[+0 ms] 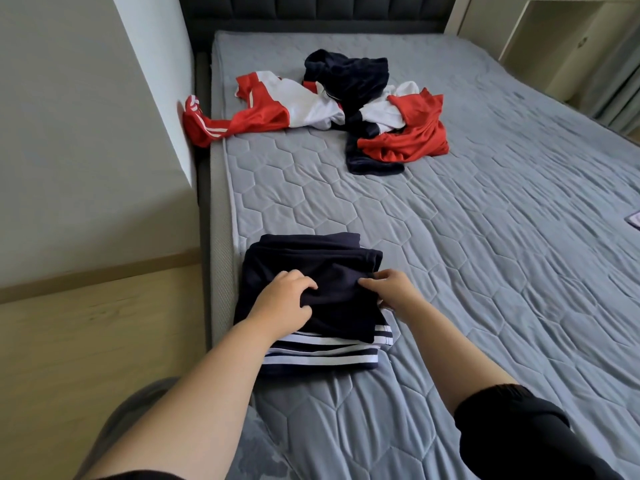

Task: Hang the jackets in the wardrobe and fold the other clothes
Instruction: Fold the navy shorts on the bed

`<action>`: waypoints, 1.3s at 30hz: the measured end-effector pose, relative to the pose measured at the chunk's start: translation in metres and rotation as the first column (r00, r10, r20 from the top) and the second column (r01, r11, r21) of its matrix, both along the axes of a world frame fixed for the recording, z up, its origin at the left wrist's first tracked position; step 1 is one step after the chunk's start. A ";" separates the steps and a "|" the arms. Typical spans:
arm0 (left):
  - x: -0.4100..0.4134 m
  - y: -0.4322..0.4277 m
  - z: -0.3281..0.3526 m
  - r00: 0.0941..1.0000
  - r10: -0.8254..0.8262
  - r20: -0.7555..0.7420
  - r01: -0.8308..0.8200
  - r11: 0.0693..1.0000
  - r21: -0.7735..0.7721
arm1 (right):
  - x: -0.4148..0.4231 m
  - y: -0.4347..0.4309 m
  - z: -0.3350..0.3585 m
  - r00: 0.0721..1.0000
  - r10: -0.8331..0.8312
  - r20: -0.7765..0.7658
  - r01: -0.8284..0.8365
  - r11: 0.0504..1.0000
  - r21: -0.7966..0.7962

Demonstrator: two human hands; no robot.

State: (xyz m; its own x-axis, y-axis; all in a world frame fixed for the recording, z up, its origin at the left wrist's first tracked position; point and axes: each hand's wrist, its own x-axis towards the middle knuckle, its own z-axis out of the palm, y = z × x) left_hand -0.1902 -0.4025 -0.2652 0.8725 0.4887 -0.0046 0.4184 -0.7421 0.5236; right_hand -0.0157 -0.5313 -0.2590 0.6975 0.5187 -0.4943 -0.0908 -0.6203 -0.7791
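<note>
Grey quilted mattress [485, 237], dark headboard [311, 8], perhaps paper [633, 218] at edge.

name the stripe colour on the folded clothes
White stripes on the navy folded clothes; head view.

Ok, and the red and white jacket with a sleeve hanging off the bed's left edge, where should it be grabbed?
Probably the white middle of the jacket, from the near side: it lies bunched on the mattress, beside the dark pile. The dangling red sleeve would just drag the rest. The left hand and right hand grip the folded navy clothes.
</note>
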 end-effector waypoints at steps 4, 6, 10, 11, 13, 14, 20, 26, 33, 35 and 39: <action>-0.005 0.005 0.007 0.979 0.184 0.089 -0.155 0.952 -0.264 | 0.002 0.000 0.015 0.943 -0.094 -0.320 0.187 0.944 0.273; -0.006 0.007 0.009 0.977 0.190 0.095 -0.152 0.937 -0.315 | 0.001 0.002 0.024 0.860 -0.068 -0.505 0.286 0.885 0.368; -0.005 0.007 0.010 0.972 0.212 0.101 -0.153 0.900 -0.409 | -0.006 0.009 0.029 0.814 -0.088 -0.574 0.329 0.884 0.331; -0.005 0.008 0.009 0.973 0.217 0.079 -0.170 0.906 -0.388 | -0.007 0.008 0.029 0.826 -0.068 -0.560 0.278 0.913 0.300; -0.006 0.011 0.006 0.973 0.227 0.036 -0.202 0.916 -0.346 | -0.009 0.000 0.027 0.846 0.069 -0.529 0.071 0.968 0.240; -0.006 0.012 0.006 0.971 0.237 0.029 -0.213 0.914 -0.345 | -0.009 -0.004 0.026 0.843 0.160 -0.514 -0.043 0.972 0.231; -0.012 0.024 0.011 0.924 0.373 0.087 -0.284 0.820 -0.497 | -0.018 -0.003 0.043 0.780 0.216 -0.587 0.070 0.903 0.425; -0.027 0.028 0.028 0.807 0.517 0.287 -0.362 0.816 -0.451 | -0.035 0.032 0.068 0.607 0.037 -0.794 0.430 0.825 0.367; -0.048 0.003 0.038 0.921 0.231 0.312 -0.285 0.948 0.139 | -0.059 0.063 0.100 0.642 0.010 -0.766 0.448 0.806 0.386; -0.048 0.001 0.039 0.870 0.341 0.357 -0.404 0.907 0.116 | -0.072 0.070 0.112 0.766 0.118 -0.631 0.265 0.837 0.479; -0.051 0.006 0.043 0.694 0.544 0.472 -0.546 0.825 -0.149 | -0.099 0.088 0.133 0.864 0.404 -0.301 -0.173 0.799 0.576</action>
State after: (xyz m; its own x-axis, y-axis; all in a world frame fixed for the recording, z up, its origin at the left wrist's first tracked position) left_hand -0.2414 -0.3968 -0.2220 0.3406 0.8782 0.3356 0.4487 -0.4656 0.7628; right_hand -0.1150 -0.4434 -0.1257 0.2795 0.9163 -0.2867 -0.3398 -0.1849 -0.9222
